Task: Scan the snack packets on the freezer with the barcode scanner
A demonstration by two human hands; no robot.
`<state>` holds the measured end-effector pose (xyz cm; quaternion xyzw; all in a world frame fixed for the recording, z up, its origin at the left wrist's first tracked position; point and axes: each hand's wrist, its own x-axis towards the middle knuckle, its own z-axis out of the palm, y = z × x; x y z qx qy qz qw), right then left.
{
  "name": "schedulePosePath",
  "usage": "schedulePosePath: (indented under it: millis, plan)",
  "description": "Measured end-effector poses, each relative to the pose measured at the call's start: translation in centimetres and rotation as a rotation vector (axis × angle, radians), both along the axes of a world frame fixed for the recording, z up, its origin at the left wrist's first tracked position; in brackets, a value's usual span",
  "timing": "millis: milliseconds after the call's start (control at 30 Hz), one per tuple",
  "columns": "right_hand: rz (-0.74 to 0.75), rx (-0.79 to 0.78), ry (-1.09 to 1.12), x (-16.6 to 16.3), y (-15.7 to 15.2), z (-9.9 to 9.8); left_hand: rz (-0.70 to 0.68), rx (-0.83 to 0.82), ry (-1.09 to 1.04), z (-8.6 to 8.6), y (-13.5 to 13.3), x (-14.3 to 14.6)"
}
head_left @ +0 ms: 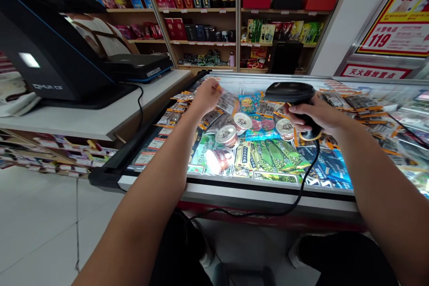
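Observation:
My right hand point(315, 114) is wrapped round the handle of a black barcode scanner point(291, 92), whose head points left over an open chest freezer point(234, 190). The scanner's black cable point(303, 185) drops over the freezer's front rim. My left hand point(207, 94) reaches into the far left part of the freezer with fingers closed on a small packet with an orange tag point(217, 87). Under both hands lie round ice cream cups point(227, 135), green pea-printed bags point(273, 154) and several flat packets.
A white counter point(83, 118) at left carries a black till screen point(50, 53) and a flat black device point(137, 66). Shelves of boxes and bottles point(201, 9) line the back wall. A red and yellow sign point(398, 18) hangs at right. White floor tiles point(36, 228) lie at lower left.

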<state>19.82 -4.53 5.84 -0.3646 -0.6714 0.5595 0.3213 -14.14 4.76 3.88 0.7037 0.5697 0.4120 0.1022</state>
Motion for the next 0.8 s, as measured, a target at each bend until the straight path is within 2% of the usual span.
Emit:
schedulePosePath:
  millis: [33, 67, 200, 367, 500, 600, 700, 733, 800]
  plan:
    - [-0.034, 0.007, 0.039, 0.0, 0.2, 0.0, 0.132, 0.05, 0.063, 0.1, 0.3, -1.0]
    - [-0.068, 0.006, 0.072, 0.1, 0.3, 0.1, 0.206, 0.068, 0.07, 0.1, 0.6, -2.0]
    - [-0.168, -0.042, 0.142, 0.3, 0.7, 0.3, 0.441, 0.037, 0.075, -0.1, 1.2, -5.4]
    - [-0.202, -0.092, 0.166, 0.7, 1.0, 0.2, 0.559, -0.031, 0.14, -0.6, 1.4, -7.4]
    - [-0.222, -0.1, 0.155, 0.8, 1.2, 0.0, 0.609, 0.004, 0.234, -0.8, 1.0, -6.4]
    - [-0.224, -0.082, 0.168, 0.9, 1.3, 0.0, 0.515, 0.087, 0.354, -0.9, 0.3, -3.5]
    - [-0.24, -0.071, 0.184, 0.8, 1.4, 0.1, 0.254, 0.12, 0.478, -1.7, -0.7, 1.2]
    - [-0.245, -0.073, 0.182, 0.8, 1.4, 0.1, 0.128, 0.096, 0.513, -2.2, -1.1, 3.0]
    - [-0.249, -0.079, 0.175, 0.7, 1.3, 0.1, -0.284, -0.004, 0.592, -3.3, -1.9, 6.2]
